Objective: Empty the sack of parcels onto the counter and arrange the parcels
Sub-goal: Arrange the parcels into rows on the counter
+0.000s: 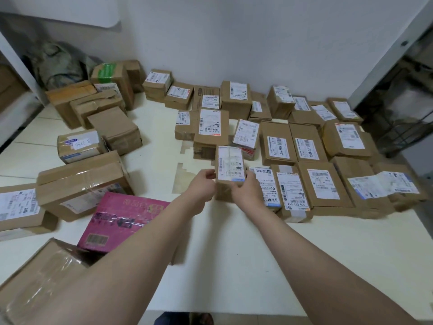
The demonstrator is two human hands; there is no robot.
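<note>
**At surface centre: seating the small parcel**

At the centre of the surface [234, 249], the left hand [203, 184] and right hand [246, 192] both grasp one small parcel [230, 166] by its near corners. The label faces up. The parcel is at the 9 o'clock end of the nearest row. I cannot tell whether its base touches down.

To do this step well, I would:
- slide it toward 3 o'clock until it sits flush against the labelled neighbour [266, 186];
- align its front edge with that row, barcode uppermost;
- release both hands together.

Count:
- roughly twenty labelled parcels [323, 184] in three rows, 12 to 3 o'clock (overlaps prevent an exact figure);
- about nine brown cartons [79, 184], loose, 8 to 11 o'clock;
- one pink box [124, 219], 7 o'clock;
- what appears to be one sack [58, 64], 10 o'clock.
</note>
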